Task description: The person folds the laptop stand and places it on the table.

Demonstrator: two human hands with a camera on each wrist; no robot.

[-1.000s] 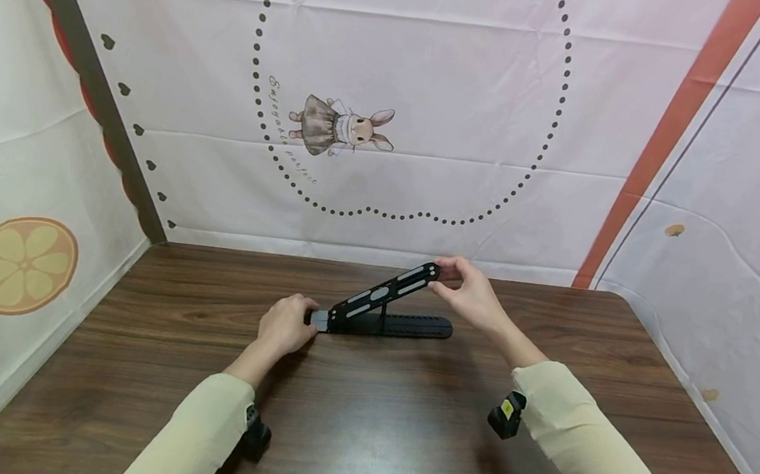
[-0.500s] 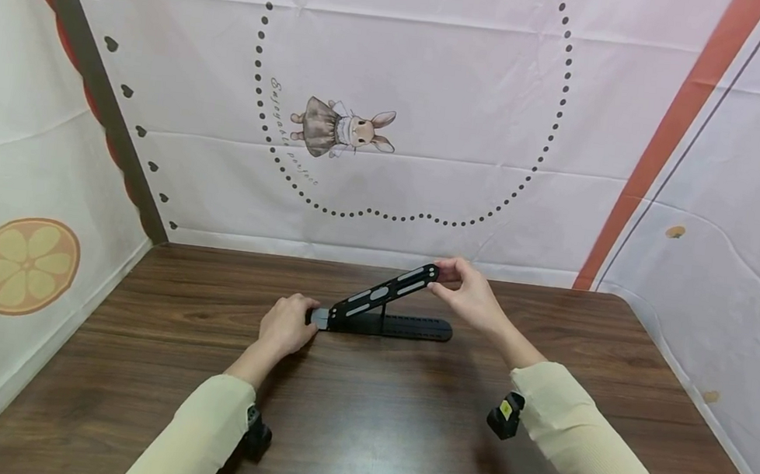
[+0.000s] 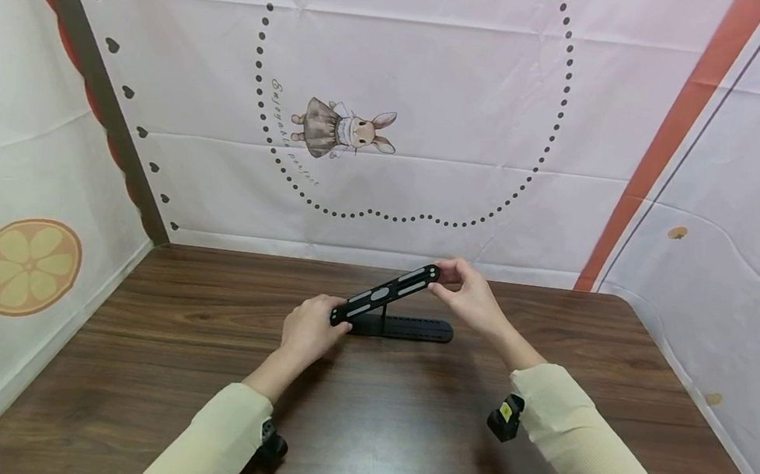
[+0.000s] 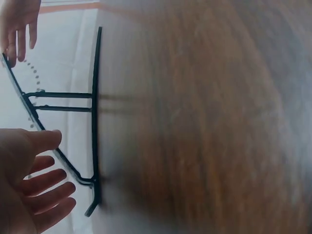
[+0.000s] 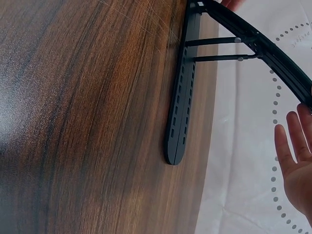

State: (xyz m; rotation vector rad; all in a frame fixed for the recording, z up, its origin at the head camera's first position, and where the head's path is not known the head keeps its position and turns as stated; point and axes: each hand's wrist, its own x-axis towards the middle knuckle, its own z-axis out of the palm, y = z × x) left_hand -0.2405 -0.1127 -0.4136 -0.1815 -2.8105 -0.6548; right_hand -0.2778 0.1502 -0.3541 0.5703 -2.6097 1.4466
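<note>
A black folding laptop stand (image 3: pixel 380 293) stands on the table, its slotted upper arm with grey pads tilted up to the right. Its flat base (image 5: pixel 181 112), lined with small notches, lies on the wood, and two thin struts (image 4: pixel 66 95) prop the arm. At the raised end my right hand (image 3: pixel 474 299) pinches the arm's tip between thumb and fingers. My left hand (image 3: pixel 308 330) is at the low hinge end and hides it in the head view. In the left wrist view its fingers are loosely spread, the thumb overlapping the upper arm.
The brown wooden table (image 3: pixel 371 439) ends at a white printed cloth (image 3: pixel 466 98) hanging behind. More cloth rises at the left and right sides. A small black camera (image 3: pixel 506 417) sits on each wrist by the pale sleeves.
My left hand has shifted right, from the grey-padded lip at the stand's left end to over the hinge. The right hand and the stand have stayed in place.
</note>
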